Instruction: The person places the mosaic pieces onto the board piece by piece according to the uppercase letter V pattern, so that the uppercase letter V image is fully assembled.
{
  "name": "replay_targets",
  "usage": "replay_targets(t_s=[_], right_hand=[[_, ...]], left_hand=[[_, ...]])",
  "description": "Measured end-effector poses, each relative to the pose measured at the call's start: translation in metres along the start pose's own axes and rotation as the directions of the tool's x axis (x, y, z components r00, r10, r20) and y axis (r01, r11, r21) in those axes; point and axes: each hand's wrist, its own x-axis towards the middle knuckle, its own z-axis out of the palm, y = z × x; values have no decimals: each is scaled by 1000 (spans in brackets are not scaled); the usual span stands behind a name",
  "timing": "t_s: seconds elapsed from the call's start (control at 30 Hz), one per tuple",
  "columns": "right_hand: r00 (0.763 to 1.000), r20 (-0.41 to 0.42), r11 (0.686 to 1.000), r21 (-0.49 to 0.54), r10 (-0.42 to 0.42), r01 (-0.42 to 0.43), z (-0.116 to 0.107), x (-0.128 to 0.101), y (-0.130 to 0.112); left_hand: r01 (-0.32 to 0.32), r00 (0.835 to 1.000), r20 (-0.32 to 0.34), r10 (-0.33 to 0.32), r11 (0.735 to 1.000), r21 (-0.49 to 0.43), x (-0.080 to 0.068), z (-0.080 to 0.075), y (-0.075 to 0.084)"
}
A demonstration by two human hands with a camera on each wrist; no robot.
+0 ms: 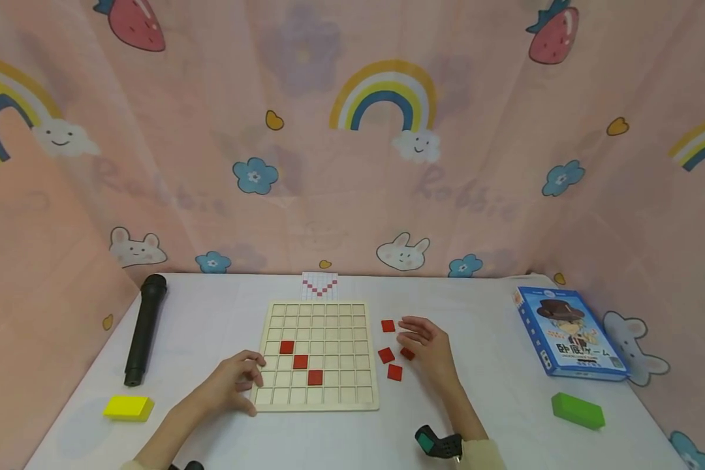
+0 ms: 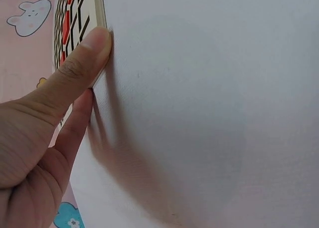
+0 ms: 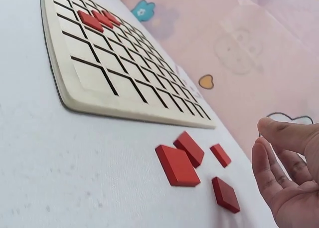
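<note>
A wooden grid board [image 1: 329, 326] lies mid-table with three red tiles [image 1: 301, 361] set in a diagonal. My left hand [image 1: 243, 378] grips its near left corner. In the left wrist view the thumb [image 2: 92, 48] presses the board's edge [image 2: 99, 8]. Several loose red tiles [image 1: 395, 372] lie on the white table just right of the board. My right hand [image 1: 411, 334] hovers over them with loosely curled fingers [image 3: 271, 165] and holds nothing. The right wrist view shows those tiles [image 3: 177, 165] beside the board [image 3: 99, 78].
A pattern card [image 1: 320, 286] with a red V lies behind the board. A black cylinder [image 1: 145, 329] and a yellow block [image 1: 128, 408] sit at the left. A blue game box [image 1: 570, 333] and a green block [image 1: 578, 410] sit at the right. Pink curtains enclose the table.
</note>
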Motion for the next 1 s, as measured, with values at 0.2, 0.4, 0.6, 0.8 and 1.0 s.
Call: replay_targets(t_s=[0.2,0.4,0.6,0.8,1.0], right_hand=[[1000,11,994,-109,23,-21,-22,-4,11],[997,58,955,-296,48,-29,-25,-6,17],[998,46,956,-292,45,-30,-28,-4,19],[995,63,953,-297,75,-53,-33,-3,19],[994,72,952,-301,76,-51,-33,0,18]], left_hand=[[5,1000,11,-5,1000,-7,-1,1,1],[13,1000,12,-13,1000,-20,-1,0,0],[12,1000,5,-12,1000,-5,-1,-1,2],[30,1000,-1,-30,999,14,-1,-1,4],[77,997,-8,-77,997,20,1,0,4]])
